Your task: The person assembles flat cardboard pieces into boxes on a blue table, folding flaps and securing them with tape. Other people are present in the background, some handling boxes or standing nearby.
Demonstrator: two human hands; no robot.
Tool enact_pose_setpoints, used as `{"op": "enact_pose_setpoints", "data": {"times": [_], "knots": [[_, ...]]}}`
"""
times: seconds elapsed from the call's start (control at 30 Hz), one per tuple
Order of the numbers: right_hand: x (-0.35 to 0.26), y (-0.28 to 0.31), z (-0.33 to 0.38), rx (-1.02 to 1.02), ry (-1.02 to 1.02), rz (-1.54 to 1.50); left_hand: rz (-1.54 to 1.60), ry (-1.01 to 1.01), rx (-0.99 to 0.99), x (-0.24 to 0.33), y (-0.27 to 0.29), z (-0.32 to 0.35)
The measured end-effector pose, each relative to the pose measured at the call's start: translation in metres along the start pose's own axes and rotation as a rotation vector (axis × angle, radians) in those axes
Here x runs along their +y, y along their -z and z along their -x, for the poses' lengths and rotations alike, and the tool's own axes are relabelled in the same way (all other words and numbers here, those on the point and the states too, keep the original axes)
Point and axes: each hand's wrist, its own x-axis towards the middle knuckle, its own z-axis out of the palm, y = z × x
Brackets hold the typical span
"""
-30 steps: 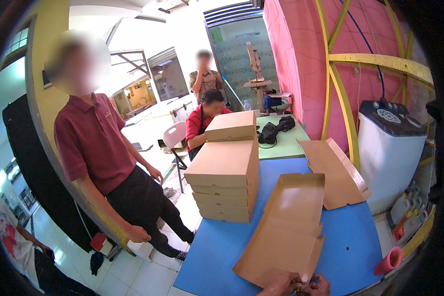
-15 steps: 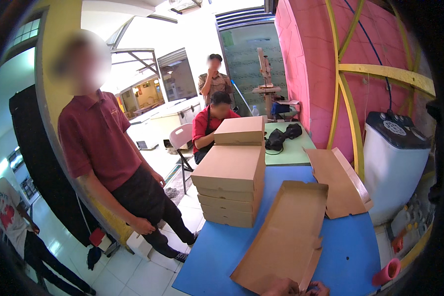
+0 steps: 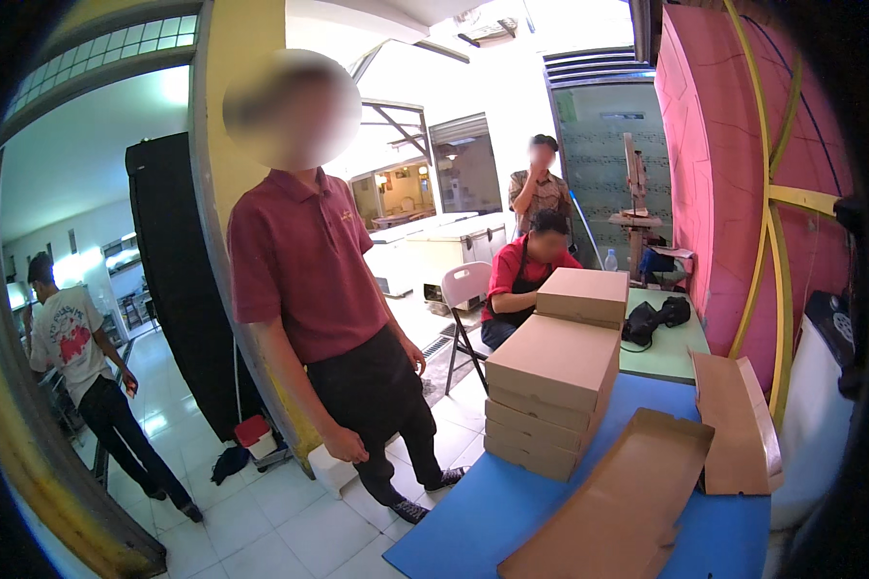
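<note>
Several closed boxes stand stacked on the blue surface, seemingly finished; right of them, the nearer sheet and the farther sheet lie opened out, not yet boxes. Both hands are out of view; whether their fingers grip anything, I cannot tell.

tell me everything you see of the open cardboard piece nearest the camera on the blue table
The open cardboard piece is plain brown and long, with what looks like a low raised rim along its left side and far end, and a notch on its right edge. It lies slantwise on the blue table, right of the stacked boxes. Whether its far right corner touches the second cardboard piece is unclear. The picture's lower edge cuts off its near end.
</note>
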Motion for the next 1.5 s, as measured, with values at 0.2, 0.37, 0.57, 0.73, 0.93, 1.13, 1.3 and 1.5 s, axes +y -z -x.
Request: {"op": "enact_pose_setpoints", "data": {"times": [0.2, 0.37, 0.57, 0.73, 0.93, 1.13, 1.3, 1.5], "knots": [[0.005, 0.004, -0.001, -0.007, -0.037, -0.095, 0.084, -0.001, 0.01, -0.005, -0.006, 0.0], [-0.003, 0.007, 0.001, -0.054, -0.004, 0.123, 0.081, -0.157, -0.066, -0.039, -0.013, -0.017], [-0.004, -0.002, 0.001, -0.022, -0.002, 0.084, -0.183, -0.177, -0.057, -0.036, -0.012, -0.023], [0.005, -0.005, -0.005, -0.033, 0.067, 0.029, 0.022, 0.008, -0.166, -0.026, 0.004, -0.008], [0.001, -0.012, -0.011, -0.048, 0.006, 0.143, -0.241, 0.019, -0.096, -0.003, -0.01, -0.009], [0.012, 0.025, 0.02, -0.183, 0.045, 0.159, -0.376, 0.247, 0.071, 0.022, 0.053, 0.027], [0.027, 0.044, -0.02, 0.1, 0.31, 0.173, -0.527, 0.329, 0.598, -0.022, 0.109, 0.008], [0.02, 0.019, -0.08, 0.148, 0.25, 0.144, -0.382, 0.212, 0.468, -0.061, 0.1, -0.008]]}}
